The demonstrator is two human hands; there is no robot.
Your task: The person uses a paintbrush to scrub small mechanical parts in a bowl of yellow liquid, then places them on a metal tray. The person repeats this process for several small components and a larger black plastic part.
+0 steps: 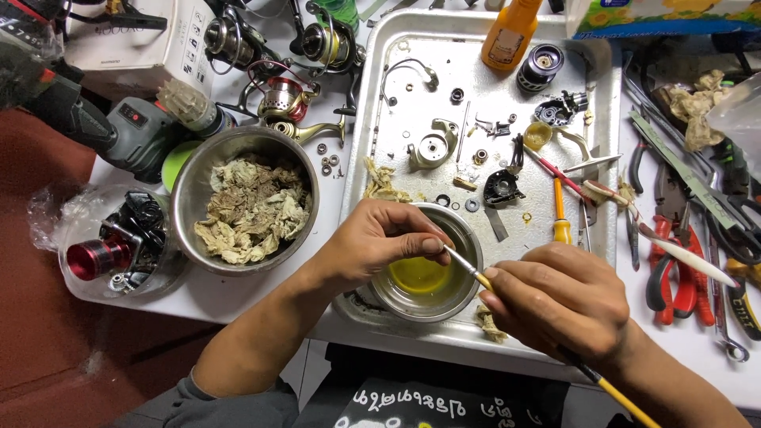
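Note:
My right hand (559,305) grips a thin yellow-handled brush (468,268), its tip pointing up-left toward my left fingertips. My left hand (376,238) hovers over a small steel bowl (468,281) of yellow liquid (416,276), fingers pinched together at the brush tip; whatever small part they pinch is too small to make out. The bowl stands at the near edge of a metal tray (372,119) strewn with fishing reel parts (432,147).
A larger steel bowl (186,186) of dirty rags sits left of the tray. Fishing reels (273,99) lie behind it, and a clear tub (119,242) holds another. An orange bottle (511,32) stands at the tray's back. Pliers and tools (682,238) crowd the right.

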